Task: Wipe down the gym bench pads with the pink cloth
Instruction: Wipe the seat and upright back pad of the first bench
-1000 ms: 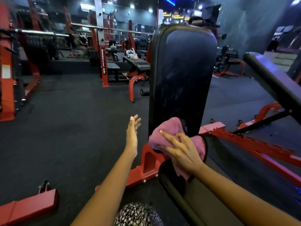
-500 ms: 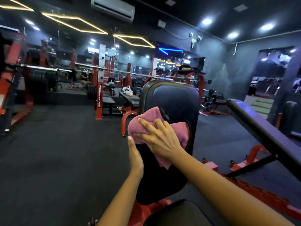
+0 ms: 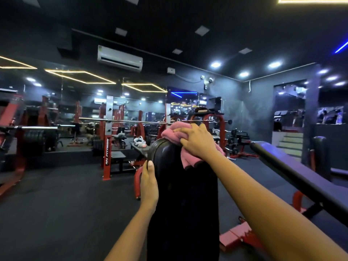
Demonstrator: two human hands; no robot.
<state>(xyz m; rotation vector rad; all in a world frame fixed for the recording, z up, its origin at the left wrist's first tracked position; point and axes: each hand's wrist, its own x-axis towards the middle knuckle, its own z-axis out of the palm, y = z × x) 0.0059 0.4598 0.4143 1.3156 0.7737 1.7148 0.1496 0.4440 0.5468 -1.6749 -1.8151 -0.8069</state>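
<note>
Nearest the observer, two bare forearms reach forward on either side of an upright black vinyl backrest pad [image 3: 185, 200] that rises through the middle of the view. The left hand [image 3: 149, 185] grips the pad's left edge about halfway up: the thumb lies against the front face and the fingers pass behind the edge, out of sight. Higher up, the right hand [image 3: 195, 142] holds a bunched pink cloth [image 3: 170, 133] with its fingers curled over it and presses it against the rounded top of the pad. One fold of the cloth sits on the crest and another hangs down the right side below the wrist. At lower right, a red steel base frame [image 3: 235, 237] lies on the dark rubber floor [image 3: 66, 204]. Just beyond it to the right, a second black inclined bench pad [image 3: 293, 172] slopes upward, well apart from the first. Further back on the left stands a red and white rack upright [image 3: 107, 147] with a steel barbell [image 3: 37, 127] beside it. A mirrored wall [image 3: 143, 108] closes the room, with a white wall-mounted air conditioner [image 3: 120, 59] above it.
</note>
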